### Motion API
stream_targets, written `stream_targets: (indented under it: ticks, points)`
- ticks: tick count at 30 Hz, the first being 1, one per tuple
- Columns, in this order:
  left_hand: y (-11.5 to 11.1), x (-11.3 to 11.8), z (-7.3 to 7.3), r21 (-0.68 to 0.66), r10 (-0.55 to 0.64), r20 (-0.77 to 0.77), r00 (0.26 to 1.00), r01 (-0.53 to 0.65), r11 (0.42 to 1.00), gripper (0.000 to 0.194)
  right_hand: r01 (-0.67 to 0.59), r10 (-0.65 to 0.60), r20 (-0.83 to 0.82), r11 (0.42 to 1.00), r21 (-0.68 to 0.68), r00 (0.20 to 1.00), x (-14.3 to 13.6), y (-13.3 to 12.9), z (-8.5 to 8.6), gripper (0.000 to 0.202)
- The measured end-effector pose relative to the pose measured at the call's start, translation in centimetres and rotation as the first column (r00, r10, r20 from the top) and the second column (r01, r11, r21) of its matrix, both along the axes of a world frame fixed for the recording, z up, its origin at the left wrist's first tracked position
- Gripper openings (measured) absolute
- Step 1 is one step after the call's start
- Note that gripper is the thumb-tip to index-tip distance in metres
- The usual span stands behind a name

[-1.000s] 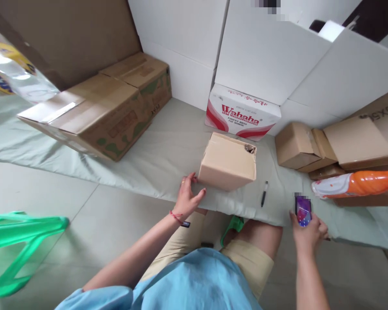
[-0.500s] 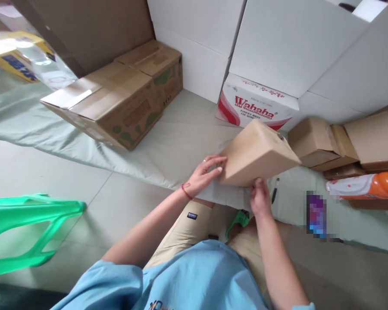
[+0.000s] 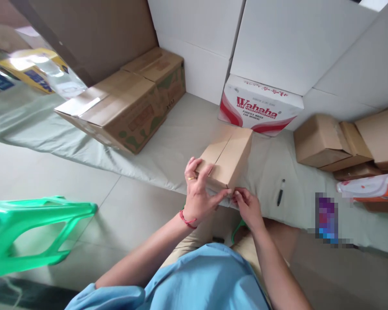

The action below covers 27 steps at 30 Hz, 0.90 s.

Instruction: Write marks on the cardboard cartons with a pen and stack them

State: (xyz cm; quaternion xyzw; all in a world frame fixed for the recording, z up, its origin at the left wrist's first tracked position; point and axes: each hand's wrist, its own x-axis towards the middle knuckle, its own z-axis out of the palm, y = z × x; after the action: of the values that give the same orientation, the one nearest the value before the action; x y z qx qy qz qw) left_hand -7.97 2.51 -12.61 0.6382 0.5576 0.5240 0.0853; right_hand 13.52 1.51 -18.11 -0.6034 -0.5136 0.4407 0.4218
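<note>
A small plain brown cardboard box (image 3: 234, 157) lies on the cloth-covered table, a seam running along its top. Over its near left end curls my left hand (image 3: 198, 189), fingers on the top and thumb along the near edge. My right hand (image 3: 248, 206) pinches at the box's near right corner, its fingertips close to the left thumb. Exactly what the right fingertips grip is too small to make out, but they touch the box there. Behind it stands a white and red Wahaba-type water carton (image 3: 260, 107).
Two large brown cartons (image 3: 116, 112) stand at the left. Smaller brown boxes (image 3: 321, 140) and an orange and white package (image 3: 368, 187) are at the right. A pen (image 3: 281, 192) and a blurred-out item (image 3: 326, 217) lie on the table. A green plastic stool (image 3: 42, 232) is on the floor.
The box has come down from a tilted hold onto the table and turned, its seamed face now up. My left hand has shifted onto its top; my right hand has moved to the near corner.
</note>
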Motion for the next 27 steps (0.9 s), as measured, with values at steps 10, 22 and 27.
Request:
stream_targets:
  ticks: [10,22,27]
  points:
    - [0.4,3.2,-2.2,0.031,0.154,-0.032,0.988,-0.153,0.988,0.111,-0.023,-0.179,0.569,0.944,0.329,0.803,4.6,1.5,-2.2,0.035]
    - [7.4,-2.6,-2.6,-0.147,-0.099,0.004,0.995,0.099,0.984,0.142,-0.139,-0.205,0.672,0.896,0.421,0.711,4.7,1.2,-3.4,0.032]
    - [7.6,-2.7,-0.7,-0.178,-0.156,0.041,0.987,0.161,0.971,0.104,-0.161,-0.21,0.687,0.887,0.433,0.695,4.6,1.1,-3.1,0.03]
